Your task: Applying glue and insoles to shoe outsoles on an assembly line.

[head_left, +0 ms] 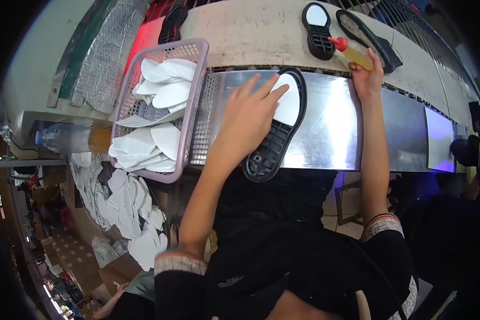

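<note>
A black shoe sole [274, 145] with a ribbed grid lies tilted across the metal worktop [325, 141], its lower end reaching past the front edge. In its upper part sits a white teardrop-shaped pad [289, 111]. My left hand [245, 118] is over the sole with fingers spread, fingertips at the pad; whether they press on it I cannot tell. At the worktop's far right edge, my right hand [369, 80] grips a squeeze bottle [357, 56] of yellow liquid, its red nozzle pointing left toward another black sole [320, 40] that also has a white pad.
Left of the worktop stands a lilac plastic basket [189, 114] of white pads; more pads [136, 205] are heaped below it. Beyond is a pale belt [250, 32] bearing a sole [172, 25] far left and another [370, 40] far right. A clear bottle [72, 137] lies left of the basket.
</note>
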Tool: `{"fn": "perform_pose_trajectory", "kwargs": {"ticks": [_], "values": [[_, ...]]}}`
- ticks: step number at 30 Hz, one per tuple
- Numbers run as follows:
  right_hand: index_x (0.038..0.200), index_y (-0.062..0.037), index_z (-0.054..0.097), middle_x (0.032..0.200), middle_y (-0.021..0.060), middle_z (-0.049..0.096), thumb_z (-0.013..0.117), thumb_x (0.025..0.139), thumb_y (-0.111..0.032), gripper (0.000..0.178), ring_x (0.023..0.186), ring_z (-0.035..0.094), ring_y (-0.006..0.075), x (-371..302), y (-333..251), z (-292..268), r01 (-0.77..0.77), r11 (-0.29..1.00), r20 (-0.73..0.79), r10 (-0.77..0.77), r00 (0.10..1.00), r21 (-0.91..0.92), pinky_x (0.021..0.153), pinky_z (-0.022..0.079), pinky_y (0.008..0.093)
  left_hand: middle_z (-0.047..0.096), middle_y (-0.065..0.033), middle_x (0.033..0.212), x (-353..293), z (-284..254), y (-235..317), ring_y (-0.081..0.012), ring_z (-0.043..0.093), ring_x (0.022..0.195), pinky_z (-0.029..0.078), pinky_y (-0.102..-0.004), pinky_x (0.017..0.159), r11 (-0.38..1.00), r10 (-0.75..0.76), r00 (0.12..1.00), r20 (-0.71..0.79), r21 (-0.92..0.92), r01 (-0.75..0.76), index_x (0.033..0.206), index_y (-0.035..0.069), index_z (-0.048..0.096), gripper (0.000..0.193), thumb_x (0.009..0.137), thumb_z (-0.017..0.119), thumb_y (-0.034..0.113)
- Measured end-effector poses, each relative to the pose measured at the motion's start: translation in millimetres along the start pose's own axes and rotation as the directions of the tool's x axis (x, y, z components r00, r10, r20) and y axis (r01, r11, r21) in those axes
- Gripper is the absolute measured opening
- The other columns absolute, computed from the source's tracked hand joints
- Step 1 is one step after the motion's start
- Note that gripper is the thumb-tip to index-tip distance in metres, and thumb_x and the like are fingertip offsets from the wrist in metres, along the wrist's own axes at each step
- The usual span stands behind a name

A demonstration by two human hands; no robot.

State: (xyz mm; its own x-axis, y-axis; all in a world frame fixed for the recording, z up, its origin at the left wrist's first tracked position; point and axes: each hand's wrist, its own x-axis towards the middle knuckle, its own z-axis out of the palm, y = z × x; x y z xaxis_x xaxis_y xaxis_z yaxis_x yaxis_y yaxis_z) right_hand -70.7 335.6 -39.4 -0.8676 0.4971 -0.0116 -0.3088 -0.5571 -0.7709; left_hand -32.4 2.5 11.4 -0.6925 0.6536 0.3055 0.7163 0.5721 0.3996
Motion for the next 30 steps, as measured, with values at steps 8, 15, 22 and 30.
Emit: {"fn": "perform_pose_trajectory", "kwargs": {"ticks": [8,15,22,30], "values": [[0.094,-0.0076,0.054,0.088,0.0074,0.059,0.062,0.087,-0.026,0.021,0.076,0.054,0.0177,22,-4,-21,-0.111,0.987,0.1,0.1,0.99,0.114,0.069,0.042,0.0308,0.041,-0.0055,0.146,45,22,-29,-0.0331,0.033,0.137,0.028,-0.0538,0.106,0.991,0.133,0.924,0.36,-0.056,-0.121,0.133,0.023,0.054,0.054,0.082,0.065,0.036],[0.109,-0.0058,0.054,0.101,0.012,0.058,0.06,0.089,-0.028,0.031,0.086,0.057,0.0248,28,4,-54,-0.041,0.996,0.0,0.041,0.999,0.08,0.079,0.049,0.0363,0.043,-0.0118,0.144,27,35,-57,-0.0392,0.028,0.136,0.026,-0.0613,0.103,0.964,0.115,0.964,0.238,-0.262,-0.05,0.12,0.017,0.061,0.058,0.067,0.076,0.037],[0.104,-0.0047,0.052,0.095,0.0114,0.054,0.059,0.09,-0.028,0.028,0.081,0.047,0.023,31,-5,-82,-0.168,0.958,0.176,0.128,0.976,0.234,0.078,0.039,0.037,0.046,-0.0057,0.139,40,28,-40,-0.0353,0.028,0.138,0.021,-0.0643,0.104,0.97,0.138,0.908,0.396,-0.239,-0.044,0.116,0.014,0.054,0.065,0.062,0.078,0.041],[0.104,-0.0007,0.054,0.091,0.0117,0.055,0.054,0.093,-0.027,0.029,0.075,0.045,0.0197,17,-18,-77,-0.085,0.948,0.05,0.073,0.996,0.307,0.073,0.038,0.0332,0.043,-0.0098,0.14,-10,23,15,-0.0335,0.039,0.129,0.029,-0.0563,0.104,0.998,-0.044,0.954,0.295,-0.021,0.053,0.123,0.01,0.052,0.059,0.079,0.067,0.046]]}}
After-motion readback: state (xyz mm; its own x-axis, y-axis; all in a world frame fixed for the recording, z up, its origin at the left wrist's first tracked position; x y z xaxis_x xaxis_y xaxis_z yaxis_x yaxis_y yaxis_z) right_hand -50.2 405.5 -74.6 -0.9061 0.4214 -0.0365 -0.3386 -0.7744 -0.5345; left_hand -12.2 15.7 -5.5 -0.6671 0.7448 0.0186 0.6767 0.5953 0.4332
